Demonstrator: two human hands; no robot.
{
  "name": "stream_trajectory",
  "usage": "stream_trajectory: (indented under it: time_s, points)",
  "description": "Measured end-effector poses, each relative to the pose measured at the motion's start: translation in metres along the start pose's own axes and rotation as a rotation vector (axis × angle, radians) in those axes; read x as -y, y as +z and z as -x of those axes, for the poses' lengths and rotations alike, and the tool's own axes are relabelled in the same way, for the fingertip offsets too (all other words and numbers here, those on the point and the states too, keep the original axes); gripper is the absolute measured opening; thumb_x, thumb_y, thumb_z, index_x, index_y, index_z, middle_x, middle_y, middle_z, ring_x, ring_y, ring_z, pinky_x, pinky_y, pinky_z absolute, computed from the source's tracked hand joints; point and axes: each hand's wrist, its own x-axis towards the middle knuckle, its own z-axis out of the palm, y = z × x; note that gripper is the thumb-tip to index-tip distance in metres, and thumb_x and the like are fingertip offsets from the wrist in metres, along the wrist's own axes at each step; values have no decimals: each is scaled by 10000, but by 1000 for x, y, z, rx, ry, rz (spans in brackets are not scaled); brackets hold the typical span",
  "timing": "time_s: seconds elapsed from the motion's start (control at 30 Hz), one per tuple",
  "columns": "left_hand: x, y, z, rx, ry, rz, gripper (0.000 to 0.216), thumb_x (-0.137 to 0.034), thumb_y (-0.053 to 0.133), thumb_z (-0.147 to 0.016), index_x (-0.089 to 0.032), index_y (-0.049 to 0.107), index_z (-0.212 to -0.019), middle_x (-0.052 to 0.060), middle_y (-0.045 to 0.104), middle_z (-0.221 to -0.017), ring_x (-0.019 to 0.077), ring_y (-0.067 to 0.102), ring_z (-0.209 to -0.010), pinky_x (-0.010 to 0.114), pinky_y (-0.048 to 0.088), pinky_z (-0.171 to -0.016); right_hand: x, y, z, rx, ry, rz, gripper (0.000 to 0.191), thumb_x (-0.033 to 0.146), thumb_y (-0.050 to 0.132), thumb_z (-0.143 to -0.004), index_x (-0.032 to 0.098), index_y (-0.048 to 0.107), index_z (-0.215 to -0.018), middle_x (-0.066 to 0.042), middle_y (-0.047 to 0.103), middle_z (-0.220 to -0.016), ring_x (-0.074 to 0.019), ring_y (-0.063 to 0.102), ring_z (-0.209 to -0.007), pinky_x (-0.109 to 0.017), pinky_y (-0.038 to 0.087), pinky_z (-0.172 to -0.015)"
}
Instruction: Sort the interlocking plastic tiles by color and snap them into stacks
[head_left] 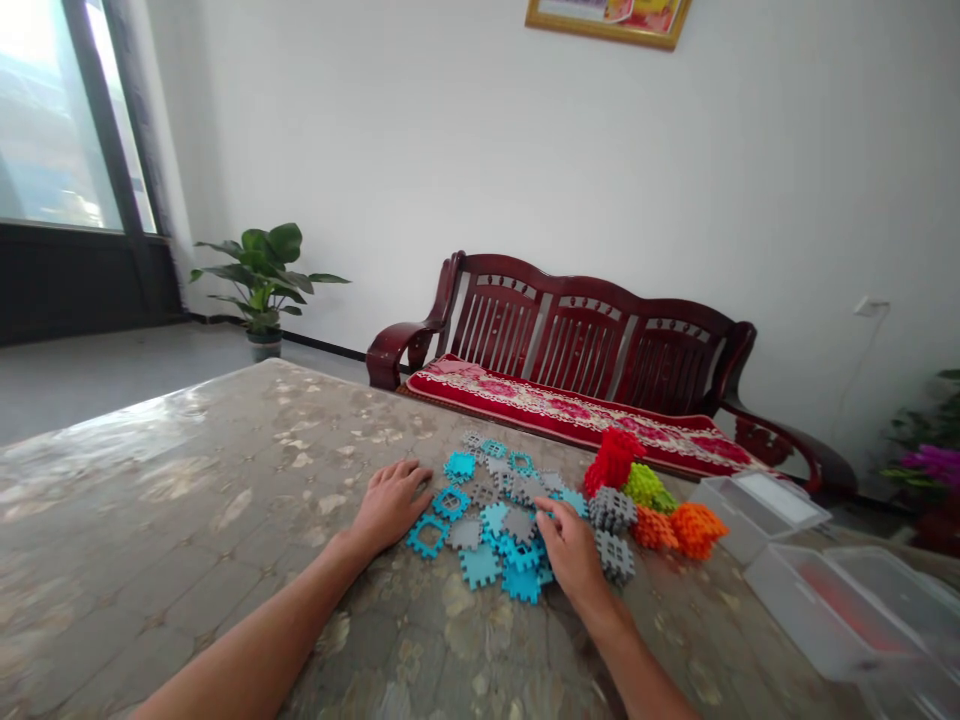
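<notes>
Spreading tabletop (247, 490): glossy, stone-coloured, flower-and-lattice patterned, filling most of the foreground.
Slatted wooden bench (510, 320): against the wall beyond, with a red floral seat cover (562, 405).
Potted plant (266, 270): broad-leaved, on the floor past the table's far left corner.
Clear plastic boxes (806, 605): on the right; a red patch shows in the nearer one, too blurred to name.
Interlocking tile pile (480, 566): loose turquoise and grey squares, some solid, some windowed, overlapping between the hands.
Colour groups: red stack (615, 460), lime stack (646, 486), orange stacks (697, 530) and grey stacks (613, 510), just right of the pile.
Left hand (390, 505): palm down beside the pile, fingers slack, nothing visibly held.
Right hand (568, 548): index finger extended over the pile's right side; whether it pinches a tile, I cannot tell.
Grey tile near that fingertip (525, 488): picking through pieces seems the step in hand; lifting one calls for thumb and finger on its toothed edges, leaving neighbours undisturbed.
</notes>
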Motion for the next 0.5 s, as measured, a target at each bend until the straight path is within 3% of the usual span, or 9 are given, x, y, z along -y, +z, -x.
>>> stream_trajectory:
  time_s: [0.1,0.27,0.5]
  points:
    - [-1,-1,0,11,5,-18,389,-394,485,-901,-278,640,-1239,75,583,-1381,269,490,-1311,431,345,-1109,5,-4,5,29,-8,79,386,395,498,-866,196,696,-1131,-92,707,-1126,-229,664,-907,-376,517,-869]
    - [2,2,-1,4,17,-25,398,-405,477,-904,-270,638,-1242,78,583,-1384,278,487,-1314,440,342,-1111,20,-7,13,105,-22,281,490,382,672,-771,236,652,-1238,-75,697,-1189,-285,611,-1096,-399,472,-948]
    - [7,7,-2,-5,20,-30,397,-421,461,-907,-301,639,-1241,59,585,-1391,264,495,-1310,428,337,-1115,28,-2,13,95,-69,318,473,294,685,-754,243,659,-1224,-65,708,-1174,-277,608,-1093,-404,460,-971]
